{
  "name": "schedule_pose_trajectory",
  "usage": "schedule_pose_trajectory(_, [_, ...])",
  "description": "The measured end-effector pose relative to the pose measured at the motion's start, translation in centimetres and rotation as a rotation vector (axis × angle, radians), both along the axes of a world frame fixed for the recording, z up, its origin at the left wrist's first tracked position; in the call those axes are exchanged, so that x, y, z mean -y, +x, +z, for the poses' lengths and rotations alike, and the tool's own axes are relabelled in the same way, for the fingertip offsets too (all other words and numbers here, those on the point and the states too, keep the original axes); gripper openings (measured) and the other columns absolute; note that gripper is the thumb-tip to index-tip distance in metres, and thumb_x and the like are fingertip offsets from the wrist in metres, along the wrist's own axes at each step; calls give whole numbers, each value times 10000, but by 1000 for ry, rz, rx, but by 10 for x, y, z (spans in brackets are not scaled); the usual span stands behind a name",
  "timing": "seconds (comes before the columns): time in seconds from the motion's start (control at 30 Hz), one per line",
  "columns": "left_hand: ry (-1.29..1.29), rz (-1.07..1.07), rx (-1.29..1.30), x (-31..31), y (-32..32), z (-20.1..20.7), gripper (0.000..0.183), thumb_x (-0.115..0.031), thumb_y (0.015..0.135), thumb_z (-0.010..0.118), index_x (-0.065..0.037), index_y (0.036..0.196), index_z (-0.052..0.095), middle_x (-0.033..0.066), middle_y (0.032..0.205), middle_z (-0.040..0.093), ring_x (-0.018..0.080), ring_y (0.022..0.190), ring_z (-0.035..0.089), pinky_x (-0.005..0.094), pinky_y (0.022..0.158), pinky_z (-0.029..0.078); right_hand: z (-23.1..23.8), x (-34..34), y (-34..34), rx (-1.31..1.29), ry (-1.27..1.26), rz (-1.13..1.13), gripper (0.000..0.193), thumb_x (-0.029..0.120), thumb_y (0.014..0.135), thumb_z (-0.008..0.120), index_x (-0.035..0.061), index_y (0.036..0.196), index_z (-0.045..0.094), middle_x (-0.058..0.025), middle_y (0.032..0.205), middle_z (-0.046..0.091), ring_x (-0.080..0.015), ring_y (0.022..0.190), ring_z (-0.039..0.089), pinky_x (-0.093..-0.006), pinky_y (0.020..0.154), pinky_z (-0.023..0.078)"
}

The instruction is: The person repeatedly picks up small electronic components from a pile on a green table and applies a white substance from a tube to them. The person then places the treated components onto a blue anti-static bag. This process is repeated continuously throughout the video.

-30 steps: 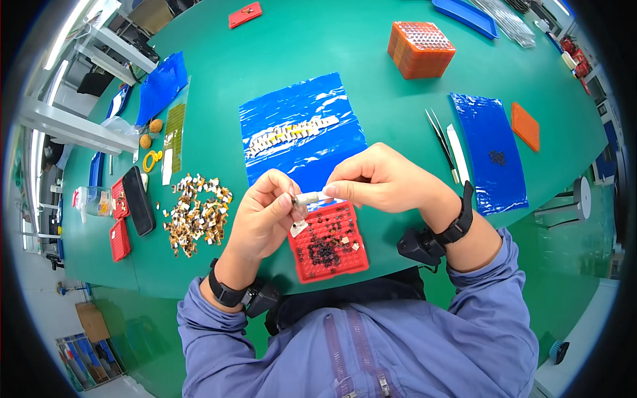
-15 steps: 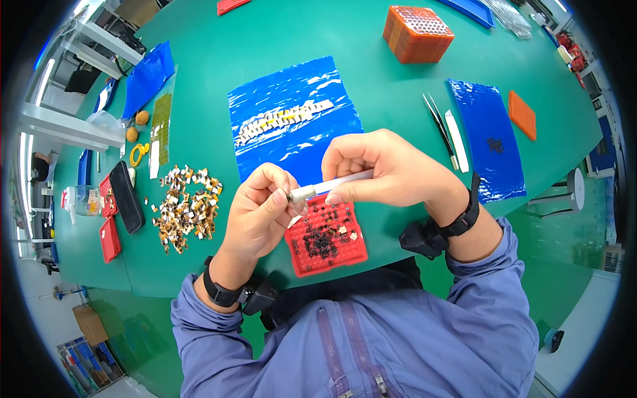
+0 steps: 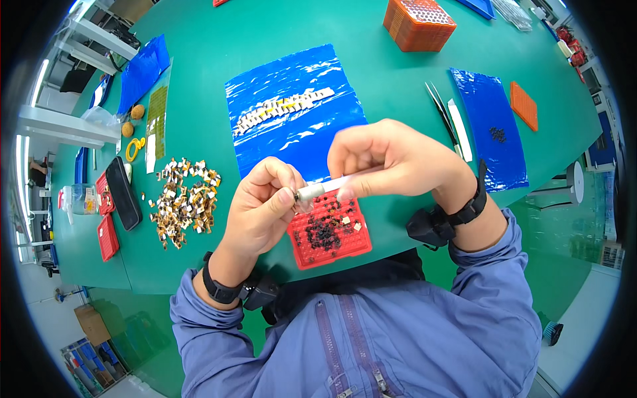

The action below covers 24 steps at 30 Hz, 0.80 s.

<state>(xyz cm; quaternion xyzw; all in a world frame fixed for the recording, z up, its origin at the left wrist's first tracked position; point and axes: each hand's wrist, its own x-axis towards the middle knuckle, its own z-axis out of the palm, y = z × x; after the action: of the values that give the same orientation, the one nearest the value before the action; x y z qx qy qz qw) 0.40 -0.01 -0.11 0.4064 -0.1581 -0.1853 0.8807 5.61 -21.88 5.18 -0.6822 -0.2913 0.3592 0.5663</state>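
Between thumb and fingers, my right hand (image 3: 401, 159) grips a white pen-like tool (image 3: 336, 184) with a grey metal collar at its left end. Thumb and forefinger of my left hand (image 3: 260, 207) are pinched together at that end, where a small dark bit shows; what they hold is mostly hidden. Both hands are above the near edge of a blue sheet (image 3: 285, 74) and a red gridded tray (image 3: 332, 255). Many tiny black parts (image 3: 323, 235) and a few pale square pieces lie in the tray. A row of white-and-yellow pieces (image 3: 282, 108) crosses the blue sheet.
Left of my hands lies a pile of small brown-and-white pieces (image 3: 188, 205), beside a black case (image 3: 124, 192). On the right are tweezers (image 3: 442, 113), a white strip (image 3: 459, 131), another blue sheet (image 3: 481, 99) and an orange tray (image 3: 523, 106). Orange trays (image 3: 418, 30) stand stacked farther back.
My right hand has shifted slightly, its fingers a little blurred around the tool. My left hand keeps its pinch at the collar end. The whole view has shifted a little.
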Motion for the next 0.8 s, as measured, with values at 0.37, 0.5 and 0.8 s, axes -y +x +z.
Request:
schedule_pose_trajectory(0.37, [21, 32, 15, 0, -1, 0, 106, -105, 880, 556, -43, 869, 470, 54, 811, 518, 126, 754, 529, 250, 685, 431, -3, 1, 3, 5, 7, 56, 217, 218, 837, 632, 9, 864, 582, -2, 626, 551, -37, 474, 460, -209, 390, 358])
schedule_pose_trajectory(0.5, [45, -8, 25, 2, 0, 1, 111, -99, 876, 562, -38, 863, 470, 55, 795, 518, 130, 751, 529, 260, 695, 431, -15, 2, 2, 248, 193, 24, 175, 171, 859, 600, 10, 793, 579, 11, 591, 534, -33, 500, 462, -183, 418, 339])
schedule_pose_trajectory(0.8, [102, -13, 59, 4, -2, 2, 102, -85, 875, 561, -38, 859, 472, 57, 800, 531, 121, 749, 525, 253, 694, 435, -12, 4, 3, 194, 130, 106, 198, 199, 878, 575, 9, 821, 575, -10, 578, 533, -61, 497, 475, -225, 448, 351])
